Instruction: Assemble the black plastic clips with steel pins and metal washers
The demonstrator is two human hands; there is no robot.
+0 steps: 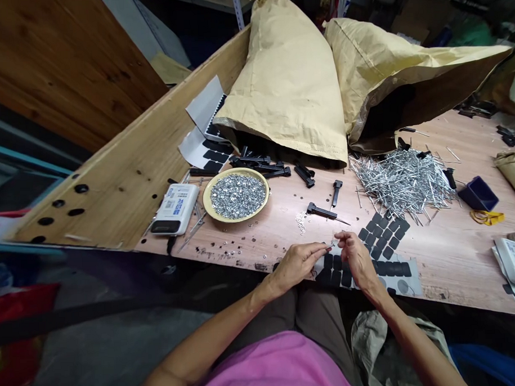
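Observation:
My left hand [299, 263] is closed at the table's front edge, thumb and fingertips pinched together. A small shiny bit shows at those fingertips, too small to name. Close by on its right, my right hand [356, 258] has its fingers curled inward; whatever they hold, if anything, is hidden. Beneath both hands lies a sheet of black adhesive pads [397, 268], with another patch of black pads [384, 233] behind it. Just beyond my fingers rest a black plastic clip with a metal pin [322, 211] and a small heap of pale washers [301, 221].
A yellow bowl [205, 201] of small metal nuts or washers stands left, beside a white device [179, 204]. Two large paper sacks [291, 85] lie at the back. Right are a pile of metal pins [403, 179], a dark blue box [479, 193] and yellow bands [487, 217].

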